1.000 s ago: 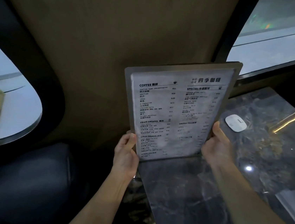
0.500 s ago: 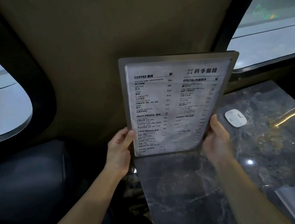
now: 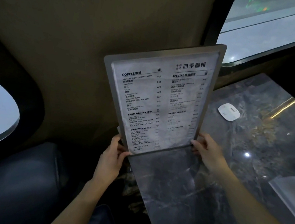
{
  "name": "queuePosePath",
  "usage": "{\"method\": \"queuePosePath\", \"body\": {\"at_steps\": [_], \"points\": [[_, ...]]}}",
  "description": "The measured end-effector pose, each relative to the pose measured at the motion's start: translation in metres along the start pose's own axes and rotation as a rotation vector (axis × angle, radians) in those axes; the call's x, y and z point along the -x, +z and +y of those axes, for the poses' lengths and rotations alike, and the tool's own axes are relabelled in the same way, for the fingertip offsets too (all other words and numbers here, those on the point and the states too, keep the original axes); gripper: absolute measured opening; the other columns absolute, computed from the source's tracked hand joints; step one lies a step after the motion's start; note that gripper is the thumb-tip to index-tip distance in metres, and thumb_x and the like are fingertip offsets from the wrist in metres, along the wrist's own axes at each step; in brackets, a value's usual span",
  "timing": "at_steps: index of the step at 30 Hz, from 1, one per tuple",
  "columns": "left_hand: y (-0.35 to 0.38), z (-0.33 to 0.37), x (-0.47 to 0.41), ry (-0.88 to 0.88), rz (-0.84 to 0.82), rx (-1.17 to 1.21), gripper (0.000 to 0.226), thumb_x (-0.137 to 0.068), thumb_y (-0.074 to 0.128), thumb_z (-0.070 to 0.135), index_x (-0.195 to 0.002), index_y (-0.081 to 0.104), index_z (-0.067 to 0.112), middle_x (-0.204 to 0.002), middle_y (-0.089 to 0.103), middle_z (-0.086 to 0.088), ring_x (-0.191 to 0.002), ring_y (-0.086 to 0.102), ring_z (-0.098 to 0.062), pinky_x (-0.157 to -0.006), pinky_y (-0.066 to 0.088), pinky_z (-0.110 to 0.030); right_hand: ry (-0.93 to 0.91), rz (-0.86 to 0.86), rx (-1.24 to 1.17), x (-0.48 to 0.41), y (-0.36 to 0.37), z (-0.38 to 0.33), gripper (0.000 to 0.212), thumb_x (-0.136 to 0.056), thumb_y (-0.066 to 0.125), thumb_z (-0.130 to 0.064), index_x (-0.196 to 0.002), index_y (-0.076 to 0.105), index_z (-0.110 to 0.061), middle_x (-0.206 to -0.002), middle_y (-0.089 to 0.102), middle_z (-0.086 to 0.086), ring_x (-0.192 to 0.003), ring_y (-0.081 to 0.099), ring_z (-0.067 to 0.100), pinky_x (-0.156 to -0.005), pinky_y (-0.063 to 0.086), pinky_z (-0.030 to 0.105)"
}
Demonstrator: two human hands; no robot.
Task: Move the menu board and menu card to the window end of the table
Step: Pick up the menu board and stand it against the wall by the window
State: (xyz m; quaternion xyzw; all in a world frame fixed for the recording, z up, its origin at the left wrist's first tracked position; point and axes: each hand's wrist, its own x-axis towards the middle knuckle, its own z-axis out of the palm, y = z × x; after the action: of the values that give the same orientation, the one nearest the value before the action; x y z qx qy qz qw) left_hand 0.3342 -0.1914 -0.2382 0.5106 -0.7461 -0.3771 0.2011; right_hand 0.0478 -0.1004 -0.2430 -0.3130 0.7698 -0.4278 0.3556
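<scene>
The fingers (image 3: 197,143) of the right hand (image 3: 210,153) curl round the lower right corner of the menu board (image 3: 160,98), thumb on the printed face and the rest hidden behind, so they are pinching the frame there. The left hand (image 3: 111,158) does the same at the lower left corner: its thumb lies along the front edge and the other fingers wrap behind, out of view.

Between the two hands the menu board stands upright and slightly tilted, its printed side toward the camera. Its bottom edge is at or just above the near end of the dark marble bench (image 3: 179,198); whether it touches the surface I cannot tell. Behind it is the tan wall (image 3: 68,38), and the window (image 3: 273,30) lies further along to the right, past the far end of the bench.

A small white puck-like gadget (image 3: 228,112) lies on the bench between the board and the window end. At the right edge a pale flat sheet (image 3: 291,198) rests on the bench; it may be the menu card, though too little shows to be sure.

The step in hand looks like carrying the board, with the card not yet dealt with. The next move probably calls for swinging the board to the right along the bench, keeping it clear of the gadget, and setting it down upright near the window.
</scene>
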Motion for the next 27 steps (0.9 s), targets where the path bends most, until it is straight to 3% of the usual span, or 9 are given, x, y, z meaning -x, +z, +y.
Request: {"method": "queuePosePath", "body": {"at_steps": [5,11,15,19,24,27], "points": [[-0.001,-0.002,-0.003,-0.001,0.006,-0.044,0.053,-0.081,0.065,0.017,-0.123,0.033,0.026,-0.073,0.054,0.018,-0.068,0.054,0.001,-0.062,0.044,-0.026,-0.058,0.039,0.243,-0.006,0.009,-0.012,0.010,-0.089,0.054,-0.015,-0.084,0.053,-0.008,-0.081,0.061,0.014,-0.065,0.059,0.027,-0.055,0.048,0.027],[0.003,0.000,-0.003,-0.030,0.027,-0.050,0.048,-0.083,0.062,0.016,-0.122,0.035,0.024,-0.075,0.052,0.019,-0.072,0.056,-0.008,-0.063,0.043,-0.030,-0.041,0.009,0.287,-0.012,0.008,-0.019,0.018,-0.090,0.052,-0.010,-0.089,0.053,0.008,-0.085,0.061,0.027,-0.070,0.060,0.039,-0.065,0.053,0.046],[0.006,0.003,-0.002,-0.017,0.064,-0.077,0.048,-0.084,0.061,0.018,-0.123,0.034,0.024,-0.078,0.051,0.018,-0.075,0.056,-0.012,-0.064,0.045,-0.032,-0.020,-0.021,0.303,-0.019,0.007,-0.026,0.019,-0.090,0.052,-0.011,-0.090,0.052,0.009,-0.078,0.061,0.024,-0.062,0.056,0.029,-0.048,0.046,0.025],[0.008,0.007,-0.004,-0.030,0.094,-0.088,0.049,-0.084,0.061,0.017,-0.125,0.034,0.021,-0.079,0.050,0.017,-0.079,0.059,-0.017,-0.065,0.045,-0.032,-0.011,-0.095,0.333,-0.031,0.006,-0.036,0.005,-0.091,0.050,-0.011,-0.088,0.049,-0.008,-0.078,0.058,0.015,-0.060,0.053,0.024,-0.041,0.041,0.011],[0.009,0.013,-0.015,-0.066,0.125,-0.065,0.051,-0.083,0.061,0.015,-0.124,0.032,0.025,-0.101,0.065,-0.006,-0.091,0.063,-0.026,-0.069,0.048,-0.034,-0.024,-0.097,0.311,-0.043,0.008,-0.048,0.002,-0.091,0.049,-0.011,-0.089,0.049,-0.012,-0.076,0.056,0.009,-0.057,0.053,0.015,-0.038,0.038,0.007],[0.008,0.015,-0.019,-0.082,0.120,-0.051,0.054,-0.084,0.061,0.016,-0.126,0.030,0.026,-0.109,0.065,-0.008,-0.095,0.063,-0.025,-0.074,0.052,-0.038,-0.025,-0.101,0.298,-0.048,0.008,-0.051,0.006,-0.091,0.049,-0.009,-0.096,0.053,-0.007,-0.079,0.057,0.011,-0.057,0.051,0.016,-0.039,0.038,0.007]]}}
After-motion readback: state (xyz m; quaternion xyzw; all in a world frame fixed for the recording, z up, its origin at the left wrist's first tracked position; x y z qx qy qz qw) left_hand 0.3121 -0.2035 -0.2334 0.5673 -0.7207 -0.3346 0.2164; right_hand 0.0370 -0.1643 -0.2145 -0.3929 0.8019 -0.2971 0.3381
